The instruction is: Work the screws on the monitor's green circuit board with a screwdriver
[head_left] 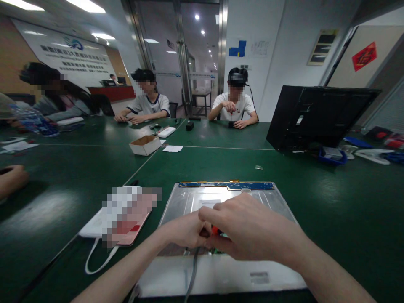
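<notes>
In front of me lies a flat display panel (170, 205) with a silvery metal back, a blue circuit strip (208, 185) along its far edge and a white band along its near edge. My left hand (188, 229) is closed over the middle of the panel, and a grey cable (194, 273) runs from under it towards me. My right hand (252, 223) meets it there with thumb and fingers curled together. A small orange-red piece (215, 230) and a bit of green circuit board show between the hands. What the fingertips grip is hidden.
Left of the panel are a white power bank (93, 223) and a pink phone (142, 221) joined by a white cable (90, 263). Beyond stand an open carton (145, 145) and a black monitor (322, 118). Several people sit around the green table (341, 219); another person's hand (12, 179) is at left.
</notes>
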Available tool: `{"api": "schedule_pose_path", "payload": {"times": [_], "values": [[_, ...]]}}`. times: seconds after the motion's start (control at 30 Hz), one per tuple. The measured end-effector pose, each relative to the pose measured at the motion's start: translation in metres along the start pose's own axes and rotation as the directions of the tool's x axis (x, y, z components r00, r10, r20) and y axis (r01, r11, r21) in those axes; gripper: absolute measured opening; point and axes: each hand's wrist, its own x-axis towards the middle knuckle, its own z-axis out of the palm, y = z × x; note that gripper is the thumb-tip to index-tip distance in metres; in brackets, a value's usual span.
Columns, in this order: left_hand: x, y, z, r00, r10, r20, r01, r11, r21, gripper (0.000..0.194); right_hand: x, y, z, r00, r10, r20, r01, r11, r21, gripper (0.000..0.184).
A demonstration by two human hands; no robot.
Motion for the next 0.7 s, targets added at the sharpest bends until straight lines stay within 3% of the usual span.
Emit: {"api": "schedule_pose_path", "payload": {"times": [0.43, 0.7], "values": [[0.0019, -0.0028, -0.001, 1.0, 0.012, 0.026, -0.008, 0.992, -0.125, 0.007, -0.0007, -0.0026, -0.0027, 1.0, -0.022, 0.009, 0.022, 1.0, -0.003, 0.017], [0.0024, -0.0013, -0.0042, 0.998, -0.025, 0.063, 0.027, 0.999, -0.029, 0.008, 0.0016, 0.0006, 0.0016, 0.999, 0.033, 0.015, -0.033, 0.999, 0.009, 0.014]]}}
